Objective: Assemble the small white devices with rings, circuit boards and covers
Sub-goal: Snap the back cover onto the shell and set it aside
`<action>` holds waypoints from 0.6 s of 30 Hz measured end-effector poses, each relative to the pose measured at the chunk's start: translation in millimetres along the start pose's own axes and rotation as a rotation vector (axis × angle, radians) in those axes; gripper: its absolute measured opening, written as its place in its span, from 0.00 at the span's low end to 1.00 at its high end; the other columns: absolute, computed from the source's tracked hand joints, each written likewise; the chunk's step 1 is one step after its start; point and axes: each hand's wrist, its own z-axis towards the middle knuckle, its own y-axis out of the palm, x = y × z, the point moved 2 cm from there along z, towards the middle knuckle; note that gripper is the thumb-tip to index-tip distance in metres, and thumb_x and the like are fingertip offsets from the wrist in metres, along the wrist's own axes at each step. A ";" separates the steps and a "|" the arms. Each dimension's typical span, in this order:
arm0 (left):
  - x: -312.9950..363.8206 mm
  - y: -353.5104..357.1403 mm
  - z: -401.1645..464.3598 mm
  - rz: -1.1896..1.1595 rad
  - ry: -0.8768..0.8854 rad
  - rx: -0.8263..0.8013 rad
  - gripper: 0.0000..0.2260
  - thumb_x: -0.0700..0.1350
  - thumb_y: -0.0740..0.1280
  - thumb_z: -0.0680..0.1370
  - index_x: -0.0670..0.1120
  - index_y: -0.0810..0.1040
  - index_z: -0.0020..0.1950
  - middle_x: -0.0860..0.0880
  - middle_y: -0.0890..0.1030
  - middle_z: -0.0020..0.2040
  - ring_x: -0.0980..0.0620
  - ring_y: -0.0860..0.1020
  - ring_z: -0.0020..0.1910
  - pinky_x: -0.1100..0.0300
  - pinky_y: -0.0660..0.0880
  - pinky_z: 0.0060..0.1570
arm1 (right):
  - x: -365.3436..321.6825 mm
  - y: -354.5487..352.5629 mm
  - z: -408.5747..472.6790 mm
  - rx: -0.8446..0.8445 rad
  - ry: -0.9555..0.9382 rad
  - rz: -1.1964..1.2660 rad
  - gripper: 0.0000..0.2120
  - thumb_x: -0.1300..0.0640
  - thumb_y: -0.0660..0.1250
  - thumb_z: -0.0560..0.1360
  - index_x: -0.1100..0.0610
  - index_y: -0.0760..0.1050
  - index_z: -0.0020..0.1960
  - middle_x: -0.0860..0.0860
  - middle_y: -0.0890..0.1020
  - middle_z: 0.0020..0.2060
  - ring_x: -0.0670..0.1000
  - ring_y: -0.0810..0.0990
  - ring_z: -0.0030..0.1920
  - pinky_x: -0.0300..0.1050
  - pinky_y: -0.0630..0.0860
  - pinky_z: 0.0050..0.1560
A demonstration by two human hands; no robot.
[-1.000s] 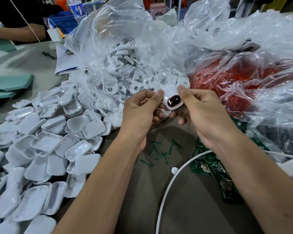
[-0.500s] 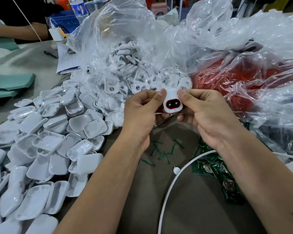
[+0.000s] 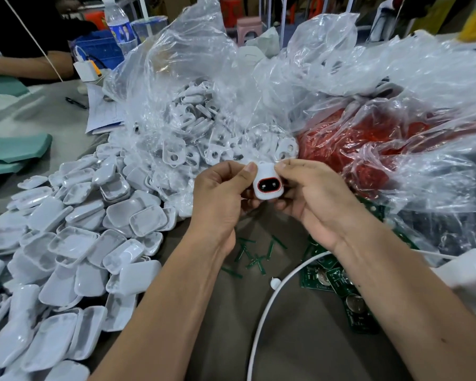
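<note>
You've turned the white device (image 3: 267, 182) since a second ago, so its red ring (image 3: 268, 185) now faces you squarely, pinched between your left hand (image 3: 220, 199) and right hand (image 3: 313, 199) thumbs. Ring looks seated, so I'd guess a circuit board (image 3: 338, 281) below your right wrist goes in next
</note>
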 end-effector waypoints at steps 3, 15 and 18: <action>1.0 2.0 -4.6 0.070 0.083 -0.011 0.11 0.39 0.70 0.80 0.40 0.77 0.38 0.44 0.78 0.32 0.51 0.75 0.28 0.61 0.74 0.28 | 4.0 2.8 -0.6 -0.011 0.009 0.035 0.08 0.56 0.64 0.85 0.59 0.79 0.52 0.55 0.83 0.34 0.51 0.80 0.29 0.41 0.72 0.23; 62.3 59.2 23.9 0.383 0.421 0.190 0.17 0.48 0.68 0.81 0.46 0.70 0.34 0.50 0.76 0.31 0.42 0.75 0.34 0.44 0.74 0.38 | -87.6 22.0 16.2 0.360 -0.329 -0.151 0.13 0.55 0.63 0.85 0.59 0.76 0.44 0.54 0.83 0.34 0.49 0.83 0.26 0.41 0.74 0.23; 81.4 82.8 47.5 0.424 0.458 0.174 0.17 0.48 0.67 0.81 0.40 0.74 0.37 0.40 0.79 0.37 0.35 0.78 0.40 0.38 0.78 0.43 | -137.9 17.5 49.0 0.504 -0.340 -0.083 0.10 0.58 0.58 0.86 0.59 0.77 0.53 0.58 0.85 0.40 0.52 0.85 0.28 0.40 0.74 0.25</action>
